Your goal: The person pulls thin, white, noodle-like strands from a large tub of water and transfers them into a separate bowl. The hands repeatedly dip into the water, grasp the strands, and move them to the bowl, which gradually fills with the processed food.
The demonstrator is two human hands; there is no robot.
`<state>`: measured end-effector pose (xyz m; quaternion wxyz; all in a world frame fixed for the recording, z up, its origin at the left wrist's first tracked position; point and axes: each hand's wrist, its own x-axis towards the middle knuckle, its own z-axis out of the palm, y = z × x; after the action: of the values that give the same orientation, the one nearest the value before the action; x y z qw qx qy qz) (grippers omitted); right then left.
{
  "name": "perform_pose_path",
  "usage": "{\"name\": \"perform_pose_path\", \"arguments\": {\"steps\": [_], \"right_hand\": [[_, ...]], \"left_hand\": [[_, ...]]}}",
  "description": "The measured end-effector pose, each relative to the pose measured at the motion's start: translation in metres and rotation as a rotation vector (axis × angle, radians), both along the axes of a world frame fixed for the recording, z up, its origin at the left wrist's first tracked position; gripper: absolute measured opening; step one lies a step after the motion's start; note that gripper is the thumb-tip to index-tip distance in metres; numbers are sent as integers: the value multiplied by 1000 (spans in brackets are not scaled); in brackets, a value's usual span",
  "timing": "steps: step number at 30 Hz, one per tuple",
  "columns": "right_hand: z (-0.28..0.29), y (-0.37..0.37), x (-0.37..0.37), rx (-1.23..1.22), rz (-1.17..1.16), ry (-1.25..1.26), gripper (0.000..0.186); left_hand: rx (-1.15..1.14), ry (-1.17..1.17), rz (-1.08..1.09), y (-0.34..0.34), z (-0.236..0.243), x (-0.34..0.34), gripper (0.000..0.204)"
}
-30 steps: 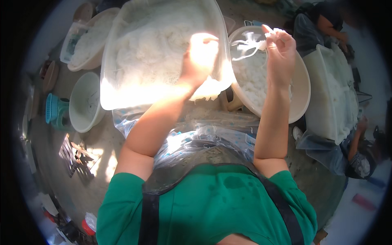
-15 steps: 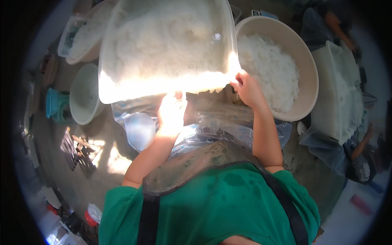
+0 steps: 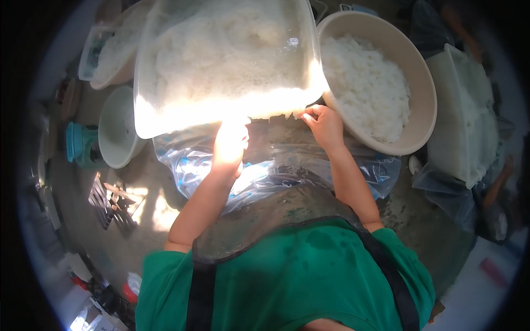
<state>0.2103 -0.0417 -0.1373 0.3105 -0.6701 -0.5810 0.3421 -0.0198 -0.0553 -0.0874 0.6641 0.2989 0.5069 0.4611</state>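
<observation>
At the front edge of a large translucent tub (image 3: pixel 140 105) full of white, soft, stringy material (image 3: pixel 221 52) are both my hands. Strong sunlight washes out that edge. My left hand (image 3: pixel 229 142) is closed just below the rim, its fingertips lost in glare, and what it holds cannot be made out. My right hand (image 3: pixel 326 126) is pinched near the tub's front right corner, beside a ragged pale fringe along the rim. Whatever lies between its fingers is too small to name. A clear plastic apron (image 3: pixel 276 168) spreads over my lap below the hands.
A round beige tub (image 3: pixel 422 105) holding white clumps stands right of the big one. Farther right is a white crate (image 3: pixel 447 110) of similar stuff, with another person's arm (image 3: pixel 499 179) beside it. Leftward are a pale basin (image 3: pixel 113 146), a teal stool (image 3: pixel 83 143) and a slatted piece (image 3: pixel 102 201).
My right hand has moved left along the rim, away from the tub's corner. The pale round shape beside my left forearm is gone from view. My left hand is more closed.
</observation>
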Motion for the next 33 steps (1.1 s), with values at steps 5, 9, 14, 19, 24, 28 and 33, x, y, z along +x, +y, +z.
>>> {"name": "perform_pose_path", "arguments": {"steps": [5,9,14,19,24,28,33], "right_hand": [[9,-17,8,45,-50,121,11],[29,-30,9,117,-130,177,13],[43,-34,7,94,-148,162,13],[51,-35,7,-20,-108,214,15],[89,-40,-22,69,123,247,16],[84,-34,-21,44,29,244,16],[48,-17,-4,-54,-85,-14,20]], "left_hand": [[165,151,-106,-10,-5,12,21],[266,225,-260,-14,-4,24,22],[373,354,-391,-15,0,40,22],[531,518,-497,-14,-6,51,25],[-24,19,-338,14,13,73,23],[-233,-569,44,70,67,56,16],[230,-342,249,132,71,-21,22]]}}
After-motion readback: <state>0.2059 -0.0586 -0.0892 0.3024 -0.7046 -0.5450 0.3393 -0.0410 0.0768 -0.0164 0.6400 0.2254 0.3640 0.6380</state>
